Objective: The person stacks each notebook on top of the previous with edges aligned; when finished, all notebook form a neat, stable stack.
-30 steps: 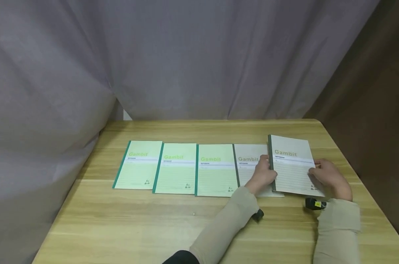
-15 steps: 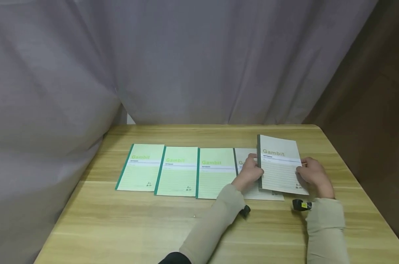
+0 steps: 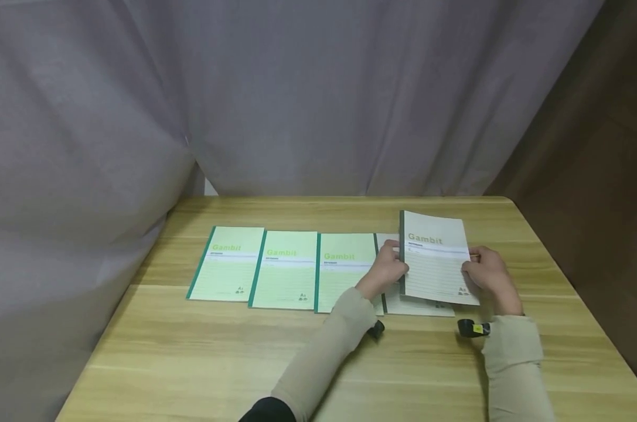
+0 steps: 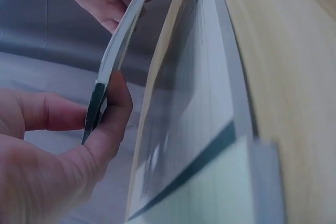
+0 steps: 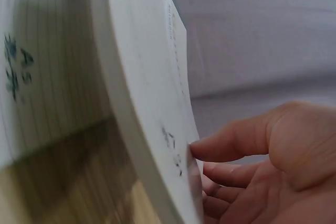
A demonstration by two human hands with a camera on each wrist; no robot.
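I hold a grey "Gambit" notebook (image 3: 434, 258) in both hands, tilted just above the wooden table (image 3: 244, 363). My left hand (image 3: 391, 266) pinches its dark spine, which the left wrist view shows between thumb and fingers (image 4: 113, 129). My right hand (image 3: 479, 272) grips the opposite edge, thumb on the cover in the right wrist view (image 5: 202, 166). A second grey notebook (image 3: 418, 306) lies flat beneath it, mostly hidden. Three green notebooks (image 3: 285, 269) lie side by side to its left.
Grey curtains (image 3: 297, 105) hang behind and to the left of the table. A dark brown wall (image 3: 603, 176) stands at the right. Black wrist-worn cameras (image 3: 471, 328) sit by both sleeves. Bare wood stretches along the front of the table.
Both hands have carried the grey notebook leftwards, so it now covers more of the flat grey notebook. The row of green notebooks has not moved.
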